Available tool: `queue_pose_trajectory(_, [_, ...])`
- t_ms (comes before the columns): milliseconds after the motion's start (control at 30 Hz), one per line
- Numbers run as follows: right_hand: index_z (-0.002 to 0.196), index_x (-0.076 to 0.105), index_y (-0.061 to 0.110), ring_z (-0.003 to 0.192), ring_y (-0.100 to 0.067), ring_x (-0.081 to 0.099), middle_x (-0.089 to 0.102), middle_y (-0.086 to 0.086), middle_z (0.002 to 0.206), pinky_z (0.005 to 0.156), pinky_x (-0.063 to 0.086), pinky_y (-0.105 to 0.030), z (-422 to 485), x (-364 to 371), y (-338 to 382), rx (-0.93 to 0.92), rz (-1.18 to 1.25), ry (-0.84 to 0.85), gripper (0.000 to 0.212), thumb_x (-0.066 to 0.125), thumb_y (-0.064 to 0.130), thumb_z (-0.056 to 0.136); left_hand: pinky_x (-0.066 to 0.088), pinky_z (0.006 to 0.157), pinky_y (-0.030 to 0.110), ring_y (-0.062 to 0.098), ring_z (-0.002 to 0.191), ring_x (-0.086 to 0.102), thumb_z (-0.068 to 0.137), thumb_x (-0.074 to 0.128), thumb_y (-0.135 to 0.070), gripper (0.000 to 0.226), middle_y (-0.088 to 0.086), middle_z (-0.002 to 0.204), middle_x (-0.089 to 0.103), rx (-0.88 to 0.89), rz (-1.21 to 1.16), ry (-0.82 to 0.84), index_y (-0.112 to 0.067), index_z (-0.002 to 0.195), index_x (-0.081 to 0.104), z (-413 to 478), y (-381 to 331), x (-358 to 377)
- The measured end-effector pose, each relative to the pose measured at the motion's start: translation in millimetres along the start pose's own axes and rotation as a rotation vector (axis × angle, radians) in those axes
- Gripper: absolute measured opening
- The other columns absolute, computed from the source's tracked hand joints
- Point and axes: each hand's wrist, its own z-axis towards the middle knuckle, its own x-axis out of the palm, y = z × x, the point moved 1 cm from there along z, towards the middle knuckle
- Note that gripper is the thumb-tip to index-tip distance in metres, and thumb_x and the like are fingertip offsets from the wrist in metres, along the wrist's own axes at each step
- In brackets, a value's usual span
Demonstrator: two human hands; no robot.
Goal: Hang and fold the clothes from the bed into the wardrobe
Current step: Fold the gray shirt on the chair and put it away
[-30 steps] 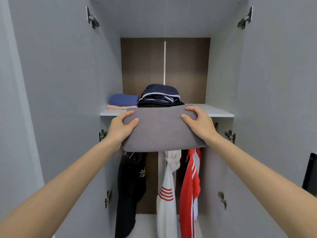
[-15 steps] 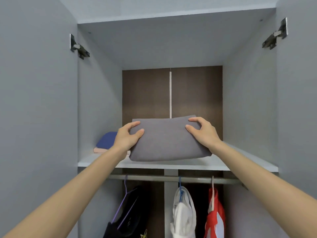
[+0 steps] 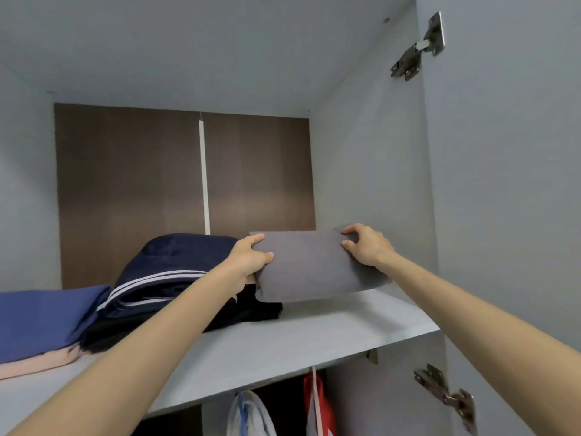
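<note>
1. Grey folded cloth [image 3: 317, 265] is held between both hands over the right part of the shelf [image 3: 314, 335], just right of the navy striped pile [image 3: 169, 265]; near edge looks just above the board, contact unclear.
2. Left hand [image 3: 248, 259] grip: closed, pinching the cloth's left short edge; right hand [image 3: 366, 247] grip: closed, fingers curled onto the top right corner.
3. Key relation: the cloth's long axis runs left-right, roughly parallel to the shelf front; free board lies straight below it, between the pile and the right side wall [image 3: 371, 184]; the lower left corner overlaps the pile's black bottom layer in view.
4. Both arms stretched forward and up, about equal reach; cloth tilted, far edge higher than near edge.
5. Judgement: this is the set-down step; next move probably needs a flat lowering, kept right of the pile; risk is the fold slumping on release.
6. Also there: blue folded garment [image 3: 47, 316] at shelf left; white garment [image 3: 251, 413] and red garment [image 3: 317, 401] hang below.
</note>
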Motion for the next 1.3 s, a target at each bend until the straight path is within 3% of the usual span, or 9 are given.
queue_pose_trajectory(133, [0.135, 0.05, 0.027, 0.129, -0.03, 0.048, 0.051, -0.007, 0.14, 0.104, 0.041, -0.038, 18.9, 7.9, -31.7, 0.066, -0.158, 0.016, 0.038, 0.053, 0.035, 0.097, 0.047, 0.091, 0.037, 0.029, 0.12, 0.051, 0.093, 0.054, 0.004, 0.064, 0.012, 0.14, 0.045, -0.06, 0.079, 0.169, -0.014, 0.15, 0.028, 29.3, 14.3, 38.4])
queue_pose_trajectory(233, [0.135, 0.05, 0.028, 0.129, -0.03, 0.048, 0.052, -0.008, 0.139, 0.105, 0.04, -0.037, 26.4, 23.7, -48.9, 0.079, -0.209, 0.042, 0.038, 0.053, 0.035, 0.097, 0.045, 0.083, 0.029, 0.025, 0.108, 0.054, 0.093, 0.047, 0.007, 0.055, 0.009, 0.123, 0.053, -0.034, 0.194, 0.233, -0.011, 0.144, 0.037, 43.7, 34.6, 57.2])
queue_pose_trajectory(300, [0.133, 0.053, 0.028, 0.128, -0.028, 0.049, 0.054, -0.007, 0.137, 0.103, 0.041, -0.036, 29.6, 37.2, -56.4, 0.074, -0.228, 0.039, 0.036, 0.052, 0.033, 0.097, 0.041, 0.085, 0.024, 0.024, 0.119, 0.05, 0.093, 0.045, 0.005, 0.058, 0.008, 0.134, 0.048, 0.005, 0.303, 0.215, -0.014, 0.147, 0.033, 52.3, 50.7, 64.6])
queue_pose_trajectory(433, [0.131, 0.057, 0.02, 0.126, -0.03, 0.047, 0.052, -0.011, 0.134, 0.102, 0.041, -0.036, 34.1, 61.1, -64.4, 0.035, -0.242, -0.007, 0.034, 0.045, 0.026, 0.1, 0.037, 0.098, 0.026, 0.031, 0.132, 0.037, 0.096, 0.043, -0.011, 0.054, 0.018, 0.152, 0.023, 0.002, 0.532, 0.188, -0.02, 0.148, 0.029, 61.9, 63.5, 72.4])
queue_pose_trajectory(567, [0.129, 0.059, 0.024, 0.128, -0.026, 0.044, 0.055, -0.006, 0.135, 0.103, 0.039, -0.037, 28.1, 60.4, -51.4, -0.097, -0.319, 0.022, 0.034, 0.041, 0.03, 0.101, 0.004, 0.117, 0.048, 0.045, 0.144, -0.011, 0.1, 0.039, -0.042, 0.057, 0.027, 0.153, -0.023, 0.128, 0.924, 0.213, -0.025, 0.151, 0.02, 49.1, 54.6, 74.5])
queue_pose_trajectory(700, [0.147, 0.029, 0.045, 0.147, -0.024, 0.016, 0.025, 0.005, 0.158, 0.119, 0.014, -0.047, 8.8, 46.9, -41.7, -0.067, -0.392, 0.527, 0.055, 0.027, 0.065, 0.095, -0.008, 0.116, 0.05, 0.034, 0.147, -0.01, 0.092, 0.024, -0.07, 0.073, 0.008, 0.161, -0.007, 0.193, 1.153, 0.508, -0.036, 0.153, 0.001, 30.5, 63.4, 80.0])
queue_pose_trajectory(800, [0.149, 0.0, 0.051, 0.149, -0.022, -0.01, -0.006, 0.012, 0.162, 0.118, -0.003, -0.055, -3.1, 37.6, -50.1, -0.083, -0.559, 0.729, 0.075, 0.028, 0.079, 0.085, -0.001, 0.119, 0.047, 0.038, 0.147, 0.002, 0.097, 0.023, -0.061, 0.071, 0.018, 0.16, -0.001, 0.283, 1.321, 0.497, -0.03, 0.153, -0.007, 24.3, 65.2, 81.5])
queue_pose_trajectory(1100, [0.15, 0.005, 0.048, 0.149, -0.027, -0.006, -0.002, 0.005, 0.163, 0.118, -0.005, -0.052, 9.1, 64.0, -73.3, -0.246, -0.507, 0.525, 0.061, 0.034, 0.059, 0.097, 0.02, 0.116, 0.042, 0.037, 0.143, 0.019, 0.102, 0.024, -0.051, 0.063, 0.018, 0.157, 0.016, 0.225, 1.284, 0.458, -0.027, 0.154, -0.001, 36.5, 66.9, 84.0])
queue_pose_trajectory(1300, [0.152, 0.018, 0.039, 0.15, -0.025, 0.004, 0.011, 0.001, 0.162, 0.12, 0.003, -0.045, 5.3, 59.3, -70.9, -0.228, -0.371, 0.458, 0.06, 0.044, 0.049, 0.098, 0.019, 0.118, 0.041, 0.029, 0.147, 0.014, 0.101, 0.028, -0.05, 0.064, 0.009, 0.161, 0.01, 0.248, 1.243, 0.439, -0.026, 0.154, 0.002, 33.5, 64.9, 73.0])
